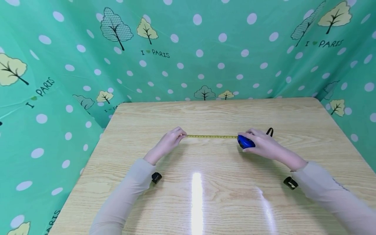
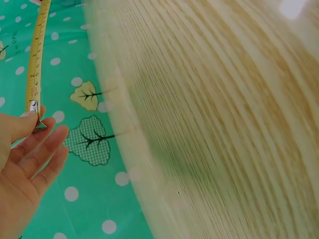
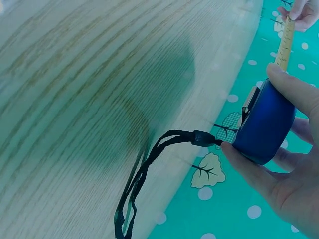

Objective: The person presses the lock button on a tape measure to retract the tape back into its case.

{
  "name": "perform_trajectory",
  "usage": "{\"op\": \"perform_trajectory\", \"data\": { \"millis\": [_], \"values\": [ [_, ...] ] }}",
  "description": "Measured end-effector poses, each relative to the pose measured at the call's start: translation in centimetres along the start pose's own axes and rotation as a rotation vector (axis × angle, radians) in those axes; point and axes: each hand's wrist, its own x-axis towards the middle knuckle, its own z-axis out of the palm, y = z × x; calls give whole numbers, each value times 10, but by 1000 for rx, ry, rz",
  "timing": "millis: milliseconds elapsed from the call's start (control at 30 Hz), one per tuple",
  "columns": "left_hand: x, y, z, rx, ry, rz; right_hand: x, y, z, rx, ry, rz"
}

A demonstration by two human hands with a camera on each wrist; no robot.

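Note:
A blue tape measure [image 1: 245, 141] is gripped in my right hand [image 1: 264, 145], held above the table. In the right wrist view, fingers and thumb wrap the blue case [image 3: 266, 122], and a black wrist strap [image 3: 144, 174] hangs from it. The yellow tape blade [image 1: 212, 136] is pulled out straight between the two hands. My left hand [image 1: 168, 142] pinches its free end. The left wrist view shows the metal end hook [image 2: 40, 127] between thumb and index finger, with the other fingers loosely extended.
The wood-grain table [image 1: 223, 186] lies below both hands, with bright light reflections near its front. A green dotted curtain [image 1: 202, 58] hangs behind and at both sides. Black wrist-worn camera pieces [image 1: 156, 178] show beside the sleeves.

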Motion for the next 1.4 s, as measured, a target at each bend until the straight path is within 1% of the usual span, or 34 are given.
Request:
{"op": "perform_trajectory", "data": {
  "millis": [200,500,733,867,967,1200,1400],
  "values": [
    [1,1,2,-12,0,13,2,0,2,10,-4,-1],
    [3,4,7,-26,-36,-8,4,-2,3,-4,-11,11],
    [4,6,13,-38,-27,26,6,-5,4,-16,-8,-1],
    [6,9,16,-51,-33,29,8,-6,5,-14,-7,-10],
    [8,11,17,-47,-40,21,9,-7,6,-11,1,-17],
    [11,15,15,-47,-56,-23,10,-9,6,-4,9,-13],
    [14,17,16,-39,-56,5,13,-11,6,14,-5,-10]
  ]
}}
